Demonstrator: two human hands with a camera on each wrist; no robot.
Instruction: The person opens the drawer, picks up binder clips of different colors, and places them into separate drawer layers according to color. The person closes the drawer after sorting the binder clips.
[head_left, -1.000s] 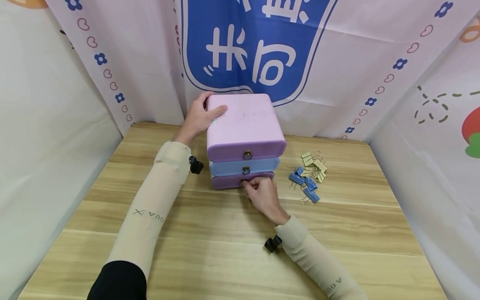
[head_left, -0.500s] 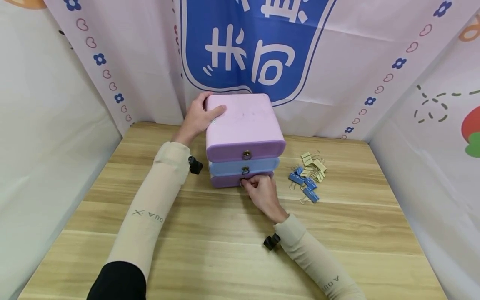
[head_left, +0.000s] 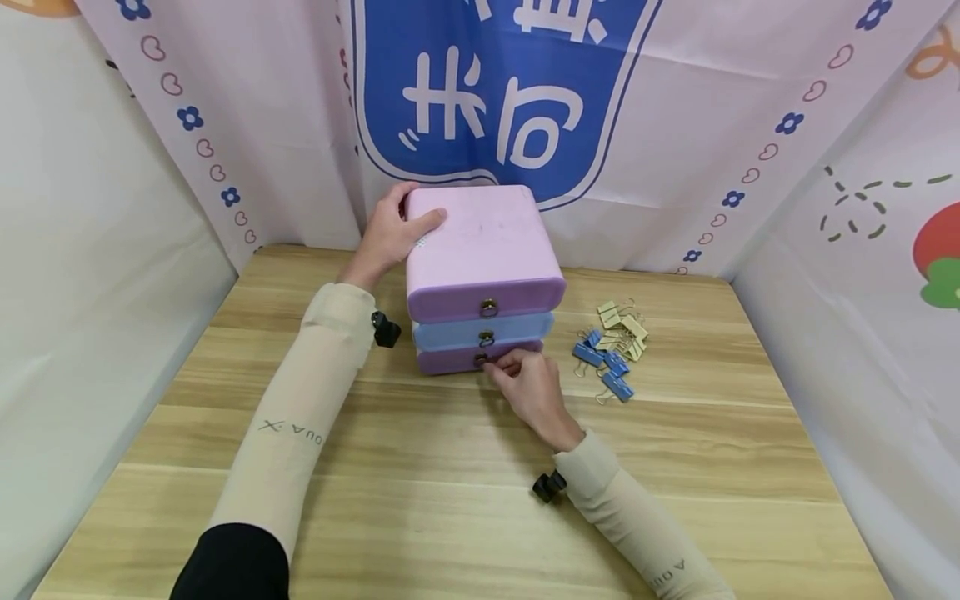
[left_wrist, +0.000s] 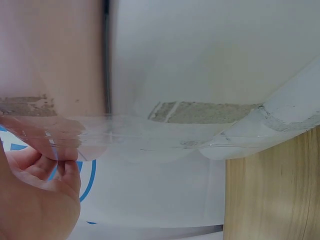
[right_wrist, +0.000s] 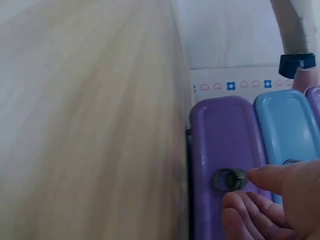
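Note:
A small drawer cabinet [head_left: 480, 242] with a pink top stands toward the table's back. Its fronts are a purple top drawer [head_left: 525, 297], a light blue middle drawer [head_left: 450, 335] and a purple bottom drawer [head_left: 446, 361]. My left hand [head_left: 386, 237] grips the cabinet's back left corner, thumb on top; in the left wrist view its fingers bend round the edge. My right hand [head_left: 532, 392] is at the bottom drawer, fingers loosely bent. In the right wrist view, the thumb and fingertips are close beside the ring pull [right_wrist: 222, 181], which shows free of them.
To the right of the cabinet lies a loose pile of yellow binder clips [head_left: 628, 329] and blue binder clips [head_left: 617, 386]. The wooden table [head_left: 420, 500] extends in front. A printed cloth [head_left: 667, 167] hangs close behind the cabinet.
The right fingertips have come off the bottom drawer's ring pull, which now shows. That drawer's front sits slightly farther back than a second ago. The left hand keeps its grip.

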